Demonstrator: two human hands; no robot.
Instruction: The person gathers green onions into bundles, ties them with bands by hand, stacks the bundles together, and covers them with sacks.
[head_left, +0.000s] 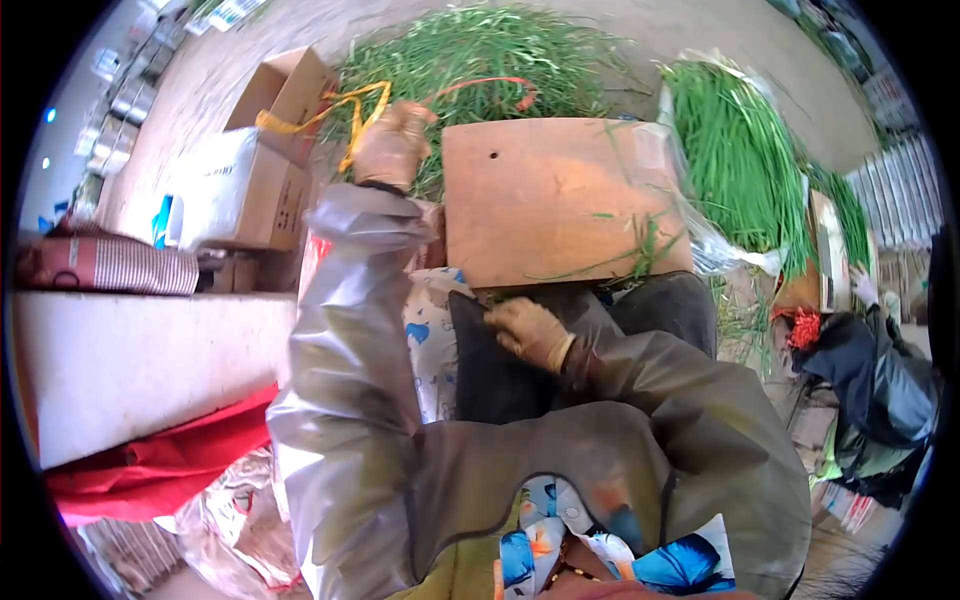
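My left hand (392, 148), in a tan glove, is stretched forward beyond the near edge of the board, its fingers closed on a thin orange-red strip (478, 82) that arcs away to the right. Yellow ribbon (352, 118) hangs in loops just left of this hand. Between me and the greens is a wooden board (560, 200) with a small dark hole and a few green stalks (648, 245) on it. My right hand (532, 332), also gloved, is curled over my lap below the board's near edge. Whatever its fingers may hold is hidden.
Loose green stalks (490, 50) are heaped beyond the board. Lined-up greens (735, 150) lie on plastic at the right. Cardboard boxes (275, 185) and a white surface (150, 360) stand at the left. Another person's gloved hand (863, 286) and dark sleeve are at the far right.
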